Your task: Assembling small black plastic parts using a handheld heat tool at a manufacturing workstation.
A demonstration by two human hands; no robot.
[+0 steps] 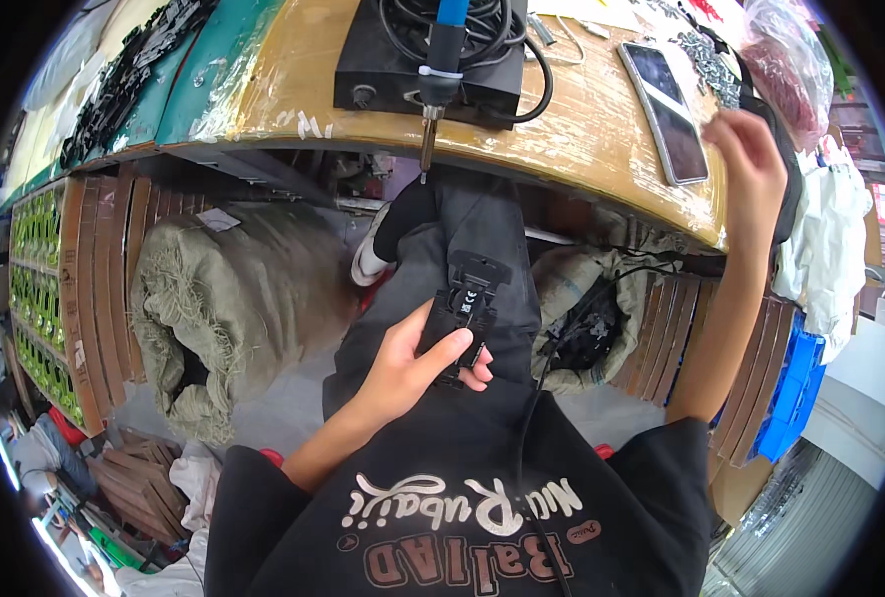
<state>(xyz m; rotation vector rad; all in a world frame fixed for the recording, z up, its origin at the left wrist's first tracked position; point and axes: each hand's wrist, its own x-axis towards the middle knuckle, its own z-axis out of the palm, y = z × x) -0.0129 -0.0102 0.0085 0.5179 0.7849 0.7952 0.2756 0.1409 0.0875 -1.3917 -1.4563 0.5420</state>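
My left hand (402, 363) is closed around a black plastic housing (479, 269) above my lap, thumb on top and fingers under its right side. The housing has a flat plate with a hole at its far end and a small label with white print. Raised over the table's right edge, my right hand (753, 149) has its fingers curled together. Whatever it may hold is too small to make out. Nearest to it are a phone (666, 114) with a dark screen, lying on the table, and a heap of small grey metal parts (709, 68).
A blue-and-black hand tool (444, 60) with a metal shaft points down over the table edge (582, 174), before a black box (388, 95) with coiled cable. Woven sacks (253, 298) and an open sack (587, 318) flank my legs. Stacked cardboard (99, 289) stands left.
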